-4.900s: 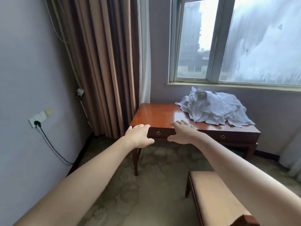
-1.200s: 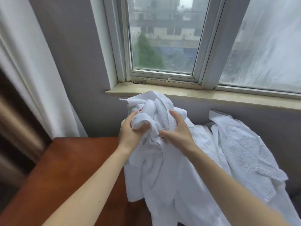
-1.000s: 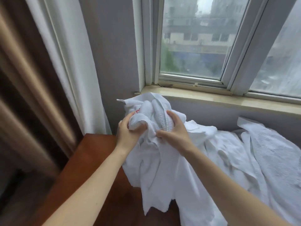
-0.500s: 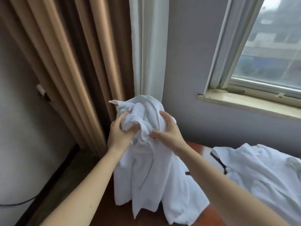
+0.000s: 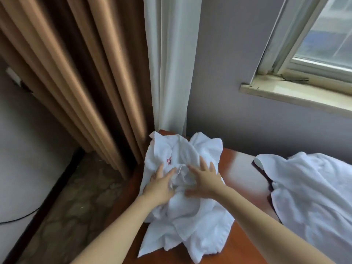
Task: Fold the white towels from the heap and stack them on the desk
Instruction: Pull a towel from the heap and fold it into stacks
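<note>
So the towel [image 5: 190, 216] sits crumpled on the left end of the desk [image 5: 242, 168], apart from the heap [image 5: 314, 191]. My left hand [image 5: 160, 184] and right hand [image 5: 204, 180] lie flat on it, fingers spread. I'd find the corners and smooth outward first.

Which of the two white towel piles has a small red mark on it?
The crumpled white towel under the left hand and right hand; red stitching shows above the left hand. The white towel heap at right shows none.

Reddish wooden desk [image 5: 242, 166], crumpled white towel [image 5: 192, 221] left, towel heap [image 5: 314, 189] right
</note>
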Demonstrator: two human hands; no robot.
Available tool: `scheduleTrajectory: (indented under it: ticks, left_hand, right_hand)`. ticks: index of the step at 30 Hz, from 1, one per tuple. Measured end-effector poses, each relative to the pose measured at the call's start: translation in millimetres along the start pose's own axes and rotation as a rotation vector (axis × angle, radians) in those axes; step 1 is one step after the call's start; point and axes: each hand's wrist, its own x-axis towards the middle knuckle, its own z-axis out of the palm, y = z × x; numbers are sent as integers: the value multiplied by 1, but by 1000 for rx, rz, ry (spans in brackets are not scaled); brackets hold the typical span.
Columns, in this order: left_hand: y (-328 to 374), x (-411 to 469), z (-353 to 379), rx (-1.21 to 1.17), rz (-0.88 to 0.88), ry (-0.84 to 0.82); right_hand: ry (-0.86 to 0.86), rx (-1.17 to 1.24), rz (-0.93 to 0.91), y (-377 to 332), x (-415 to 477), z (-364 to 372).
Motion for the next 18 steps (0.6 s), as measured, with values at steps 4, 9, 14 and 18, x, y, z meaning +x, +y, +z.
scheduleTrajectory:
  ticks: [4, 9, 14, 18]
  left_hand:
    - [-10, 10, 6, 35, -27, -232]
    - [-14, 37, 0, 97, -25, -215]
    - [-28, 59, 6, 66, -20, -151]
    - [-36, 76, -1, 85, -20, -59]
  right_hand:
    - [-215, -35, -25, 15, 12, 22]
    - [-264, -31, -46, 19, 44, 11]
    - [-219, -72, -82, 21, 75, 10]
    - [-175, -16, -79, 21, 100, 10]
